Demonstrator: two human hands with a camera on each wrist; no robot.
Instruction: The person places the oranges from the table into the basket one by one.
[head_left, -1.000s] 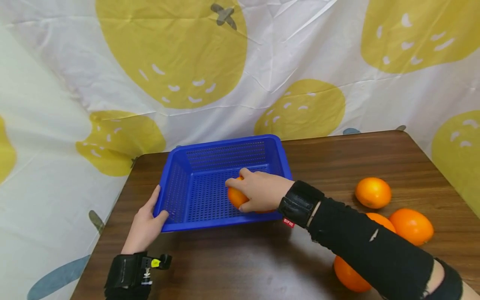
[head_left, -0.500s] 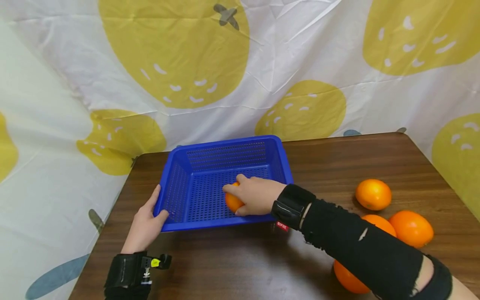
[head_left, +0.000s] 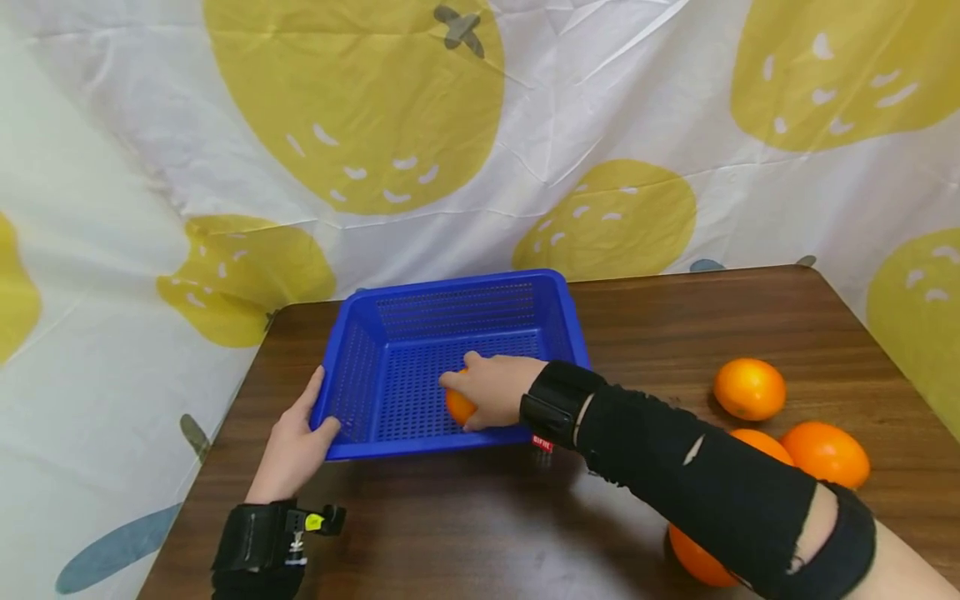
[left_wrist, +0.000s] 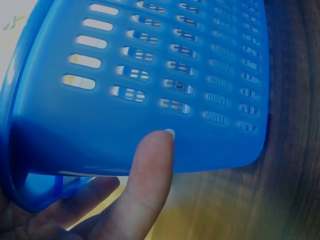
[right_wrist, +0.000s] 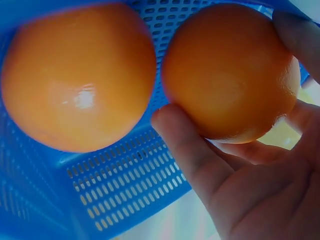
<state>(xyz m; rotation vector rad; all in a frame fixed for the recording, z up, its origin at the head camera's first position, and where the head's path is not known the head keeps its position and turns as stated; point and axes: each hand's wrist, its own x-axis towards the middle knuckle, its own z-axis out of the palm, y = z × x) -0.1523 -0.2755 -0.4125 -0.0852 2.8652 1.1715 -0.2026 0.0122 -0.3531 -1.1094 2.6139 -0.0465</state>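
Observation:
A blue plastic basket with perforated walls sits on the table. At its front left corner my left hand holds the rim. The left wrist view shows the thumb against the basket's outer wall, with other fingers behind it. Over the basket's right part, my right hand grips an orange low inside. A second orange lies in the basket beside the gripped orange in the right wrist view; the hand and arm hide it from the head view.
Several more oranges lie on the wooden table to the right: one at the back, another orange nearer, others partly under the right forearm. A patterned cloth hangs behind the table.
My right hand has moved left and slightly lower within the basket, with the orange in its grip. The left hand keeps its hold on the basket corner.

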